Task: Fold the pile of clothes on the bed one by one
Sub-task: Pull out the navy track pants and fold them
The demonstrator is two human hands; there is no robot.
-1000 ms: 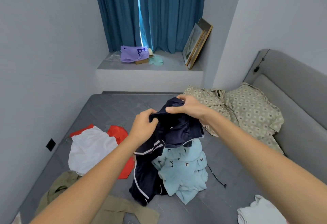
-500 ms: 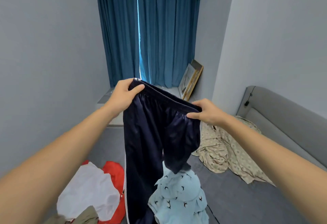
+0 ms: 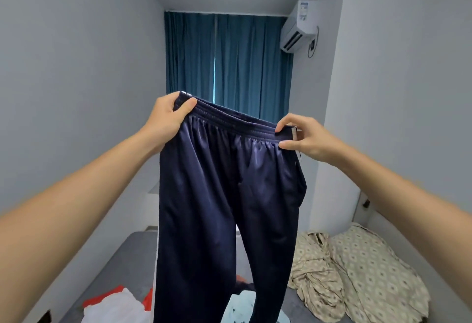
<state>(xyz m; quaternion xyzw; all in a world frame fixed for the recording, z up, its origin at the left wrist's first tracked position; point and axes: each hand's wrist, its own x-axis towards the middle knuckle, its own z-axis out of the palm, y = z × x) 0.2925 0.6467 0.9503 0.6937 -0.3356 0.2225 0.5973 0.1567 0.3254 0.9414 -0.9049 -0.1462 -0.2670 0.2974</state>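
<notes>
A pair of navy track trousers with a white side stripe hangs in the air in front of me, waistband up, legs dangling over the bed. My left hand grips the left end of the elastic waistband. At the right end, my right hand pinches the waistband between thumb and fingers. Below, a white garment lies on a red one at the lower left, and a light blue patterned garment shows between the trouser legs.
The grey bed fills the bottom of the view. A patterned pillow and crumpled matching sheet lie at the right. Teal curtains hang at the far wall, an air conditioner above right.
I lifted the navy trousers out of the pile and raised them high, spreading the waistband wide between both hands. My view tilted upward, away from the bed.
</notes>
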